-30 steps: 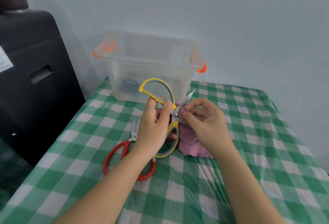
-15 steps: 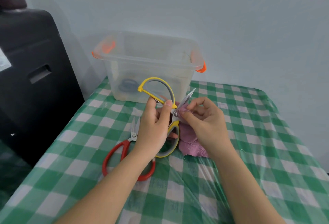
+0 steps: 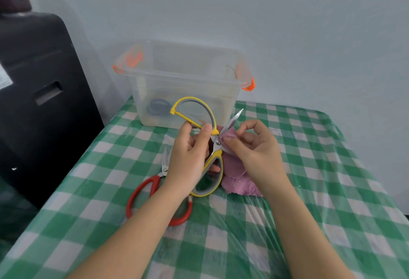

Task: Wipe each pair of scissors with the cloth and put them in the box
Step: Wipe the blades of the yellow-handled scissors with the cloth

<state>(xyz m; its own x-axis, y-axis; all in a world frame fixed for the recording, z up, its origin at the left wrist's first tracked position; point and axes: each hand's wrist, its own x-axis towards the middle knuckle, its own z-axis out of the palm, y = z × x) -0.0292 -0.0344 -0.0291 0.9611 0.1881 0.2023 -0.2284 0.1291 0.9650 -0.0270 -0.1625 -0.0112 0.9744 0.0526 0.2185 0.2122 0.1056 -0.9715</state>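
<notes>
Desk [image 3: 332, 168] in green-white check under clear plastic, pale wall, black cabinet [image 3: 39, 101] left. Left hand [image 3: 188, 154] grips yellow scissors [image 3: 210, 168]; right hand [image 3: 254, 148] pinches pink cloth [image 3: 239, 181] on blade. Red scissors [image 3: 143, 192] half hidden under forearm. Box [image 3: 183, 79] behind, contents blurry.

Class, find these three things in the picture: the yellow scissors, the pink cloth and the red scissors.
yellow scissors [image 3: 213, 116]: head view, on the upper handle loop.
pink cloth [image 3: 240, 184]: head view, on the bunched part lying on the table.
red scissors [image 3: 141, 192]: head view, on the left handle loop.
</notes>
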